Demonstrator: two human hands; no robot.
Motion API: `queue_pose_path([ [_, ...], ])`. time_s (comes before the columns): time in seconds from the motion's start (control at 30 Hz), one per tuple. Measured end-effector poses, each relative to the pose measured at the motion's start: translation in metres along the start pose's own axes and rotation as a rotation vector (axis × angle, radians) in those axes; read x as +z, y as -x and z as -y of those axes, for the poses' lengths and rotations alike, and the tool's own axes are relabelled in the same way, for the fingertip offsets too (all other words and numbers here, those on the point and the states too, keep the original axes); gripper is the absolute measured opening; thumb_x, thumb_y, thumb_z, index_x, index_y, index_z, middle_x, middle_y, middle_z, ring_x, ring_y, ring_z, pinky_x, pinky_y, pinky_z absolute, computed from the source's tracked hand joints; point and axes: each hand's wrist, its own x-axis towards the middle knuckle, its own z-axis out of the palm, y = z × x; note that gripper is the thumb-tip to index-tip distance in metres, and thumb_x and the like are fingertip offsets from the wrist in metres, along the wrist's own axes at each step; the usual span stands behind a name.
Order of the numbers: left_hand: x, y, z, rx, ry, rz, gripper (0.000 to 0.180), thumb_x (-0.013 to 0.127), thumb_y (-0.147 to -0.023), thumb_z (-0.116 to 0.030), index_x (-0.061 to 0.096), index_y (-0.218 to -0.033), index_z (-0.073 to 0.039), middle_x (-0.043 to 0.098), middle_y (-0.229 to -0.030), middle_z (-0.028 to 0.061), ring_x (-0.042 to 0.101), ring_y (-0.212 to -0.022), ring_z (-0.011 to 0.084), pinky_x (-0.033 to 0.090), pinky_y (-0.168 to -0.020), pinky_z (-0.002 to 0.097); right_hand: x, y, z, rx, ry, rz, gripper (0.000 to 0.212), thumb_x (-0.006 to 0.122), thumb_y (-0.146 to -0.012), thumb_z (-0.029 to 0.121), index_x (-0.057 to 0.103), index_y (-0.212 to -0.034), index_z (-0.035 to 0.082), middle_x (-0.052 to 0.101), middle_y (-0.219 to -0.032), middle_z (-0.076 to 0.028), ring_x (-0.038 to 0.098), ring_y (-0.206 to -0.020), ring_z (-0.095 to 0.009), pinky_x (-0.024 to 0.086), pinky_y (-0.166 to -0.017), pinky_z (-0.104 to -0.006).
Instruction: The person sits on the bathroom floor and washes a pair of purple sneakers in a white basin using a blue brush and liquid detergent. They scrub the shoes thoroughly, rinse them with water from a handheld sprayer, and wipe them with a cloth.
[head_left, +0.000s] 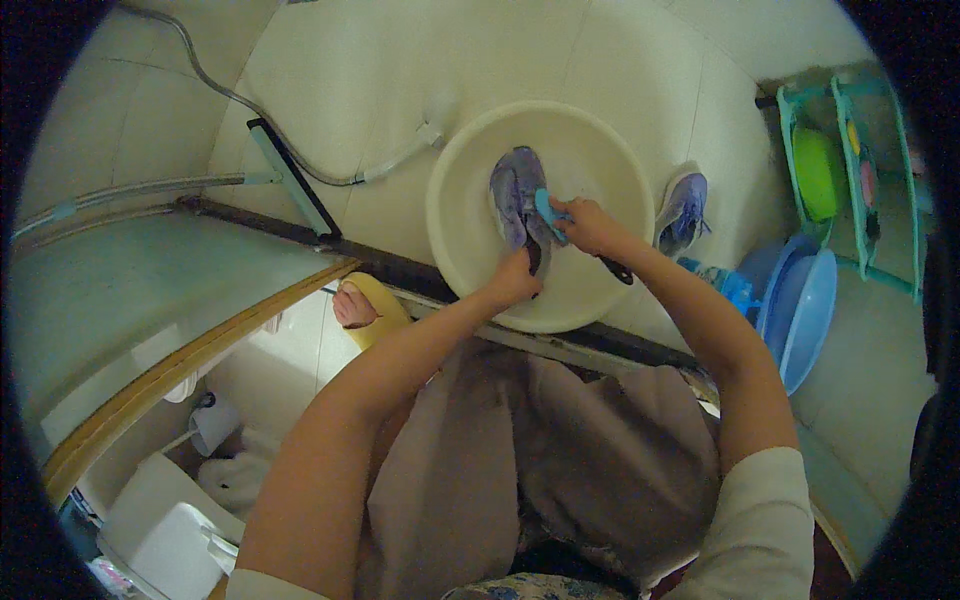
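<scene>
A wide cream basin point(441, 215) stands on the tiled floor in front of me. Inside it lies a purple-grey sneaker point(514, 190), toe pointing away from me. My left hand point(517, 280) is closed around its heel end, at the dark collar. My right hand point(592, 228) grips a scrubbing brush with a light blue head point(546, 212), which rests against the shoe's right side. The brush's dark handle end sticks out below my right wrist. A second purple and white sneaker point(684, 212) sits on the floor just right of the basin.
Blue basins point(812, 315) lean at the right, under a turquoise rack point(788, 150) holding a green basin point(818, 172). On the left are a floor squeegee point(293, 178) and a metal shower hose point(225, 90). A dark door sill point(395, 262) runs beneath the basin's near side.
</scene>
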Motion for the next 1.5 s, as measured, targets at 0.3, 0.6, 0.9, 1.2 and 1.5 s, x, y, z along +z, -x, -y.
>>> queue_pose_path([
  [0.3, 0.016, -0.012, 0.031, 0.133, -0.016, -0.110, 0.046, 0.059, -0.059, -0.008, 0.045, -0.101, 0.007, 0.053, -0.100, 0.0267, 0.051, -0.093, 0.0420, 0.043, -0.080, 0.0414, -0.009, -0.058, 0.044, 0.187, -0.105, -0.150, 0.051, 0.051, -0.081, 0.013, 0.036, -0.130, 0.013, 0.058, -0.085, -0.024, 0.056, -0.075, -0.041, 0.044, -0.068, -0.0448],
  [0.6, 0.018, -0.007, 0.022, 0.096, 0.116, -0.125, 0.056, 0.069, -0.059, -0.014, 0.046, -0.108, -0.001, 0.059, -0.095, 0.0191, 0.057, -0.089, 0.0347, 0.046, -0.077, 0.0393, 0.002, -0.015, 0.023, 0.109, -0.066, -0.140, 0.051, 0.054, -0.080, 0.012, 0.038, -0.128, 0.010, 0.057, -0.086, -0.024, 0.056, -0.078, -0.040, 0.043, -0.070, -0.0434],
  [0.9, 0.034, -0.009, 0.031, 0.053, 0.512, -0.169, 0.054, 0.063, -0.065, -0.005, 0.044, -0.115, -0.004, 0.056, -0.105, 0.0098, 0.055, -0.093, 0.0239, 0.044, -0.083, 0.0317, 0.000, 0.029, -0.009, 0.333, -0.209, -0.191, 0.045, 0.052, -0.080, 0.015, 0.043, -0.122, 0.001, 0.056, -0.091, -0.027, 0.055, -0.087, -0.040, 0.043, -0.076, -0.0444],
  [1.2, 0.020, -0.015, 0.020, -0.104, 1.614, -0.065, 0.028, 0.043, -0.074, -0.007, 0.048, -0.101, 0.001, 0.053, -0.106, 0.0117, 0.047, -0.104, 0.0287, 0.035, -0.095, 0.0396, 0.001, 0.038, 0.041, 0.167, -0.347, -0.282, 0.045, 0.050, -0.080, 0.012, 0.040, -0.123, -0.001, 0.057, -0.087, -0.026, 0.055, -0.076, -0.042, 0.044, -0.067, -0.0470],
  [1.5, 0.012, -0.017, 0.030, -0.143, 1.659, 0.139, 0.025, 0.038, -0.079, -0.013, 0.050, -0.097, -0.001, 0.053, -0.094, 0.0109, 0.051, -0.089, 0.0269, 0.039, -0.086, 0.0414, -0.005, 0.073, 0.062, 0.069, -0.257, 0.051, 0.045, 0.052, -0.079, 0.012, 0.043, -0.123, 0.005, 0.057, -0.083, -0.026, 0.055, -0.072, -0.043, 0.044, -0.066, -0.0466],
])
